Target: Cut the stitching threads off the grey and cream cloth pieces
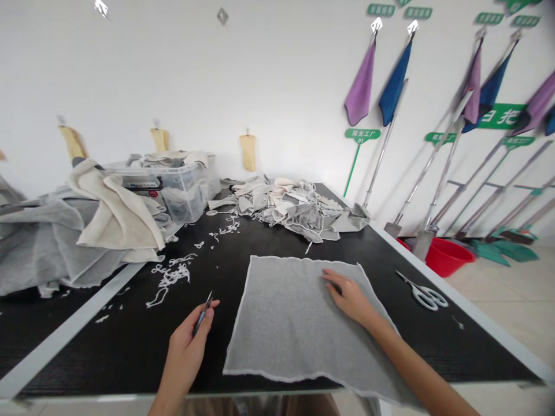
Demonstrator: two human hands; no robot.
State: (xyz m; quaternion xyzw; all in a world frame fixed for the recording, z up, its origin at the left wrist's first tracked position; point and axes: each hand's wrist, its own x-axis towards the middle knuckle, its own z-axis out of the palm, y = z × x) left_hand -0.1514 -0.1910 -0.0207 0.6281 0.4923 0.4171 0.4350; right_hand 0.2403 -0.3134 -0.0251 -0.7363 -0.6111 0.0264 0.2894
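Note:
A square grey cloth (299, 323) with a pale stitched edge lies spread on the black table, its front right part running over the table's front edge. My right hand (347, 294) rests on the cloth's upper right part, fingers stretched out and nothing seen in them. To the left of the cloth, my left hand (191, 338) is closed around small thread snips (203, 314) with a bluish handle, the dark tips pointing up and away. White-handled scissors (425, 292) lie on the table to the right of the cloth.
White thread scraps (173, 274) litter the black tabletop (208, 248). A heap of grey and cream cloths (286, 205) sits at the back. At left stand a clear plastic bin (184, 193) and draped cloths (115, 214). A red bucket (451, 257) is on the floor at right.

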